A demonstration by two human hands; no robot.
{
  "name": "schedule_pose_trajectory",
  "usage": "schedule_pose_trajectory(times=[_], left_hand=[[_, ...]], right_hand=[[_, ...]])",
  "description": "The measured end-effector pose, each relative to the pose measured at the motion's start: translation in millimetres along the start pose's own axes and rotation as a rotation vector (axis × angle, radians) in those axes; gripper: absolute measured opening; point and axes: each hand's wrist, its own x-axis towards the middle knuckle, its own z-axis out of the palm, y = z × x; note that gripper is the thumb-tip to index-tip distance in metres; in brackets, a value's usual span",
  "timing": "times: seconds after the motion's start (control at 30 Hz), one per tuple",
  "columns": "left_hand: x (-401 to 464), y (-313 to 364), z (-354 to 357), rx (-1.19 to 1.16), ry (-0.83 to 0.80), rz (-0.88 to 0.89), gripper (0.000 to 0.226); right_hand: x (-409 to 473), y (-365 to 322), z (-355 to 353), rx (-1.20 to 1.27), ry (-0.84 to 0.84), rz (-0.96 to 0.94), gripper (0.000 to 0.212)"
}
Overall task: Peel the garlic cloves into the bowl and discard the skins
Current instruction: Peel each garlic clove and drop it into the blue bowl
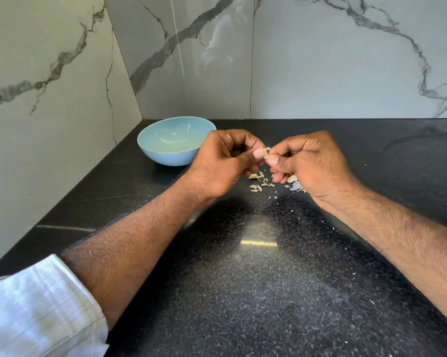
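Bowl: sitting on the dark surface, left of both hands; looking bare inside.
Left hand: hovering just right of the bowl, the nearer hand to it; fingers curling, thumb pinching the clove.
Garlic clove: being held between the two thumbs, right of the bowl; long axis cannot be told.
Right hand: farther right of the bowl; fingers pinching the clove's other side.
Skins: lying scattered right of the bowl, under the hands.

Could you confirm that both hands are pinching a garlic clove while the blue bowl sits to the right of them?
Not quite: the head view shows the blue bowl to the left of them. The left hand and right hand do pinch the garlic clove.
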Motion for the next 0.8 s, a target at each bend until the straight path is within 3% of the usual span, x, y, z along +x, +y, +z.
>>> schedule_pose_trajectory(times=[0.33, 0.8], left_hand=[[0.5, -0.8, -0.5, -0.033, -0.047, -0.071, 0.011], [-2.9, 2.2, -1.7, -0.090, -0.156, -0.070, 0.009]], right_hand=[[1.1, -1.5, -3.3, 0.189, -0.124, 0.131, 0.008], [4.0, -2.4, -10.5, 0.134, -0.244, 0.206, 0.014]])
